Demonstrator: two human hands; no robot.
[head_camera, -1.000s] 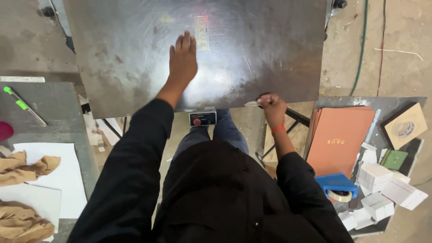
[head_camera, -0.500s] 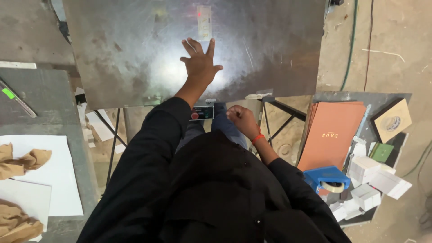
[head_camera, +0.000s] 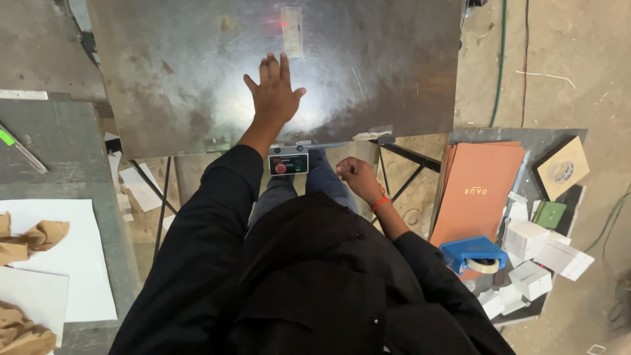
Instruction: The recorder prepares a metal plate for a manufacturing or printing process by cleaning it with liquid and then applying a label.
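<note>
Metal table (head_camera: 197, 79) is bearing the left hand (head_camera: 275, 95) — lying flat, fingers spread; right hand (head_camera: 358, 179) is hanging clenched, empty, near the control box (head_camera: 288, 164).

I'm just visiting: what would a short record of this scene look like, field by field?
Setting: workshop seen from a head camera, looking down.
Left hand: left hand lies flat, fingers spread, on the metal table.
Right hand: right hand is loosely closed, empty, below the table's front edge.
Near hands: small control box with a red button under the table edge.
Right side: orange folders, blue tape dispenser, white boxes.
Left side: white sheets, crumpled brown paper.
</note>
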